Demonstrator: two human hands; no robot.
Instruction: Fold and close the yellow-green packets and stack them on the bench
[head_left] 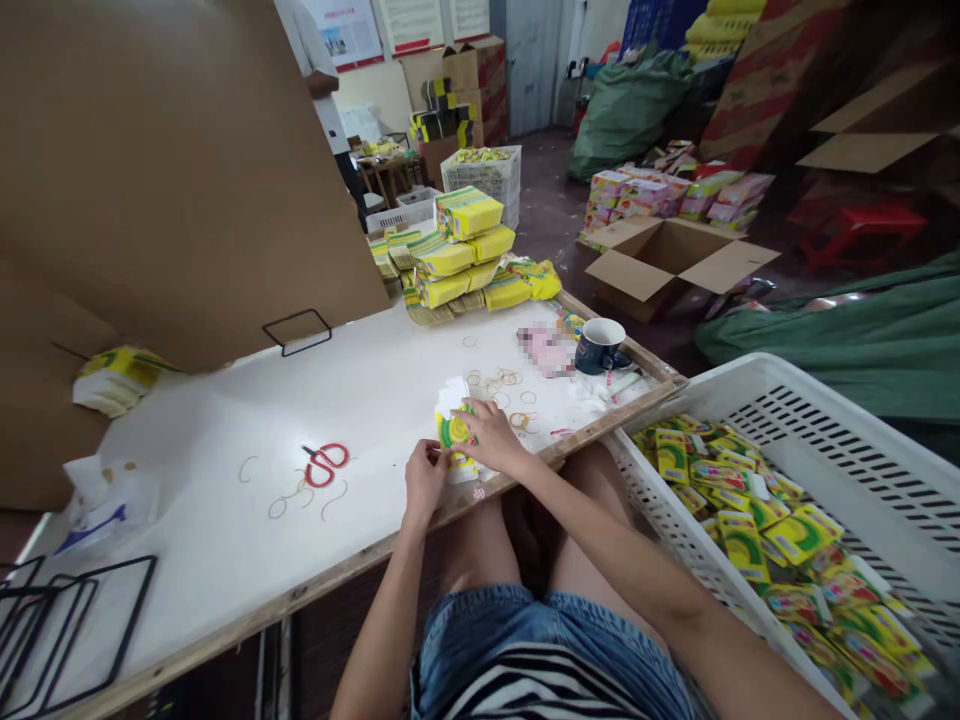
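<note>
A small yellow-and-green printed carton (pixel 451 432) with white flaps at its far end is held over the near edge of the white table (pixel 202 450). My left hand (pixel 425 474) pinches its lower left side, fingers closed. My right hand (pixel 487 432) grips it from the right, thumb and fingers closed on its edge. White card edges show under the carton, but I cannot tell how many pieces there are. Several loose rubber bands (pixel 523 421) lie just beyond my right hand. Red-handled scissors (pixel 325 464) rest to the left, among more bands.
A dark mug (pixel 598 346) stands near the table's right corner. Bundled yellow cartons (pixel 459 262) are stacked at the far end. On my right, a white plastic basket (pixel 757 375) holds many small yellow packs. Black wire frames (pixel 112 620) sit at left. A person (pixel 319 85) stands behind the cardboard.
</note>
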